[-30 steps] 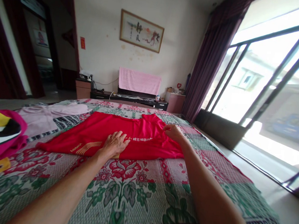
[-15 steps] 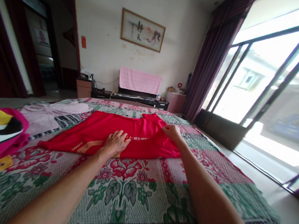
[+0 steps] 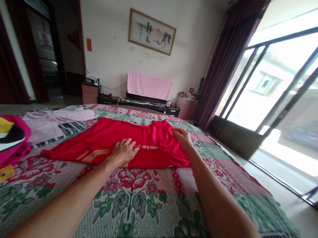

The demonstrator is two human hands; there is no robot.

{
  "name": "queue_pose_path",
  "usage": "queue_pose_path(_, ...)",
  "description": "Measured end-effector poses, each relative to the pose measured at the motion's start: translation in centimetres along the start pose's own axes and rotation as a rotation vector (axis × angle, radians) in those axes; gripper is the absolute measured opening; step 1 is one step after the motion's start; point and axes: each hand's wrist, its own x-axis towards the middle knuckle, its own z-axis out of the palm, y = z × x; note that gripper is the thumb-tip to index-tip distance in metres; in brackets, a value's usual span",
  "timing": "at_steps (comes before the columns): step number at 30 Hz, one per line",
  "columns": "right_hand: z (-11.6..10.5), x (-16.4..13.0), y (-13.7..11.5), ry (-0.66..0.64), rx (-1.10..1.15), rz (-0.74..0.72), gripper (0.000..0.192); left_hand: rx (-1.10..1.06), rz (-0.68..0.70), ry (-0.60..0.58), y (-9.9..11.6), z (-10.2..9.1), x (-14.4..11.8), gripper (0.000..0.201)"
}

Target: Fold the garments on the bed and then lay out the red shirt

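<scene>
Bed (image 3: 148,204) with floral cover fills the view. Red shirt (image 3: 114,143) lies flat across it, mid-bed. Pale pink garment (image 3: 48,121) sits behind it on the left; pink and yellow cloth (image 3: 1,141) at the left edge. Left hand (image 3: 124,152) rests flat on shirt's near edge, grip released, fingers spread. Right hand (image 3: 183,137) pinches shirt's right edge, grip grasping the fabric.

Red shirt (image 3: 136,142) — gold stripes, perhaps; bedspread (image 3: 143,200) — green-pink floral
</scene>
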Motion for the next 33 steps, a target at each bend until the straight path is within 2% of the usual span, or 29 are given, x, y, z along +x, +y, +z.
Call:
queue_pose_path(4,-0.1,-0.6,0.2,-0.077,-0.370,-0.057,0.024,-0.010,0.002,0.000,0.0,0.0,0.0,0.043)
queue_pose_path(7,0.5,-1.4,0.0,-0.128,-0.674,-0.094,0.022,-0.005,0.001,-0.005,0.0,-0.2,-0.2,0.042)
queue_pose_path(11,1.2,-2.0,-0.3,-0.237,-0.904,-0.090,0.023,0.002,-0.003,-0.018,0.4,-0.8,-0.5,0.044)
queue_pose_path(14,1.5,-2.1,-0.3,-0.233,-0.912,-0.101,0.021,-0.010,-0.012,-0.026,0.4,-1.0,-0.6,0.043)
queue_pose_path(18,2.4,-2.0,-0.3,-0.076,-0.794,-0.150,0.025,-0.023,-0.020,-0.015,0.2,-0.5,-0.3,0.041)
queue_pose_path(23,3.3,-2.2,-0.5,-0.119,-0.670,-0.180,0.041,-0.001,0.013,0.003,-0.2,0.1,0.0,0.042)
queue_pose_path(27,2.3,-2.5,-0.1,-0.084,-0.759,-0.142,0.033,0.011,0.025,0.016,-0.2,0.2,0.0,0.043)
queue_pose_path(33,0.0,-2.8,0.7,-0.202,-0.898,-0.122,0.031,0.005,0.019,0.019,-0.2,0.3,0.2,0.041)
